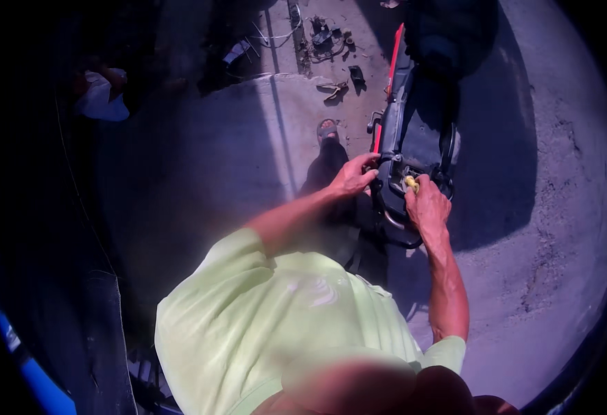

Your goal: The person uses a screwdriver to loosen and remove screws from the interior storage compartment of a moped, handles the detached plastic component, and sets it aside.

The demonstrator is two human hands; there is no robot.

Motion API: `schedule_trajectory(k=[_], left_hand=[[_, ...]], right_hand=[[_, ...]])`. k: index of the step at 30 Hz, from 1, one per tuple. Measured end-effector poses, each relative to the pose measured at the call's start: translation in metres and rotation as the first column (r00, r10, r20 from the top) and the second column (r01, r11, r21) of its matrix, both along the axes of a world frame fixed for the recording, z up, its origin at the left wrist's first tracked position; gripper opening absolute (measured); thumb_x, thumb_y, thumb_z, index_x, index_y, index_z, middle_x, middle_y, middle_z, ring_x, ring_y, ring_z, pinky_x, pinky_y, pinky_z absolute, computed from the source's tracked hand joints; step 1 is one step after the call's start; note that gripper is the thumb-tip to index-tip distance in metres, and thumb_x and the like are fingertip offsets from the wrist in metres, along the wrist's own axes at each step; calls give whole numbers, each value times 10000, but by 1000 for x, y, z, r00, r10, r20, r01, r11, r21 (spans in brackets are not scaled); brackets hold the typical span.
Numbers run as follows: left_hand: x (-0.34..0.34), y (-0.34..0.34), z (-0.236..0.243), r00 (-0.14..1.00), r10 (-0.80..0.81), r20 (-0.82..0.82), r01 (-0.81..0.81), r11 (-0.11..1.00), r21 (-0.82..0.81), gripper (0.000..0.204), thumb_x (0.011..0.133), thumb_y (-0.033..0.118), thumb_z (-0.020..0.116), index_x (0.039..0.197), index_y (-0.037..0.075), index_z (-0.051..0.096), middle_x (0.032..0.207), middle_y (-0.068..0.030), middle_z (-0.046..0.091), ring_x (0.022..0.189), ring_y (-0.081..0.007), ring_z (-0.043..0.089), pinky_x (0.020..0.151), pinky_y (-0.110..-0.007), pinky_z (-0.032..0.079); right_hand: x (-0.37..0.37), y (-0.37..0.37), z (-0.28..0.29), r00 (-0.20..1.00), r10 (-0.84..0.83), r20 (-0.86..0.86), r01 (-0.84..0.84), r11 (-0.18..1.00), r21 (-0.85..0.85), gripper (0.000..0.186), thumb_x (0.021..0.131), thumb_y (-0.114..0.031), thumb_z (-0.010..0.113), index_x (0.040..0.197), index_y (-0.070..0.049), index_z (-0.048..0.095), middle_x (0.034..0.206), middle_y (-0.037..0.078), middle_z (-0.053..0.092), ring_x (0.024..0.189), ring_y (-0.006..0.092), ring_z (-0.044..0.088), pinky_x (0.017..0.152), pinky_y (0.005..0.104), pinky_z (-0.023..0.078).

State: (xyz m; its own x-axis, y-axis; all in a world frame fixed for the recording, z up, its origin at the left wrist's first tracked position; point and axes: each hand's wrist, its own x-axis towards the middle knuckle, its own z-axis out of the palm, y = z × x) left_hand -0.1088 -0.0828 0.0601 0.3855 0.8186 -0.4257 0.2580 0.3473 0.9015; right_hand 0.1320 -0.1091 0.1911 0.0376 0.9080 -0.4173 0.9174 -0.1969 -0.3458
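Note:
A motorbike with a black body and red side trim (395,59) stands in front of me, slightly to the right. My left hand (353,176) is closed at the left edge of its tail, fingers and thumb on the black rear rail (379,197). In my right hand (429,206) is a yellow-handled tool (412,183), gripped over the opening at the tail. Its working end is hidden among the parts there, so its exact kind does not show. Both forearms reach in from below, out of pale green sleeves.
Loose dark parts (324,33) and wires lie on the concrete ahead. Closer to the bike are what look like pliers (332,90) and a small black piece (357,75). My sandalled foot (327,129) is left of the bike. Someone in white clothing (103,97) is at far left.

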Motion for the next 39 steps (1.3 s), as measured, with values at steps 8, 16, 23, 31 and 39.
schedule_trajectory(k=[8,16,23,31,39], left_hand=[[-60,86,158,938,334,91,-290,616,733,1036,942,-20,730,1741,150,93,1319,-169,667,878,-145,683,853,-301,573],[-85,130,254,848,365,384,-487,252,836,1010,1014,47,673,1751,217,4,1308,-194,678,849,-152,703,808,-302,596],[-125,124,295,822,317,473,-497,-5,868,918,1066,98,628,1740,287,34,1309,-242,674,797,-178,716,796,-307,619],[-105,118,297,777,428,461,-563,145,814,763,1035,50,633,1698,166,275,1239,-205,702,868,-157,708,804,-285,611],[-1,40,177,998,46,40,-55,960,273,608,976,68,713,1550,29,516,1212,-108,687,990,-146,679,870,-298,580]], right_hand=[[-10,14,9,986,164,-13,-161,980,113,377,933,-216,692,1241,-39,566,1139,218,649,997,449,724,842,577,587],[-14,12,-13,979,198,40,-202,956,213,303,1036,-298,669,1235,-91,574,1033,219,658,865,418,750,723,522,608],[-12,18,2,983,179,-33,-175,979,104,512,951,-261,700,1396,-92,510,1138,195,620,1033,437,703,839,578,580],[-8,7,-16,980,176,96,-190,970,155,341,1019,-391,689,1157,-90,605,938,172,713,795,402,757,688,536,607],[-11,15,-2,977,214,-3,-214,977,13,411,962,-299,666,1188,-4,493,1032,285,742,897,490,748,815,605,582]])
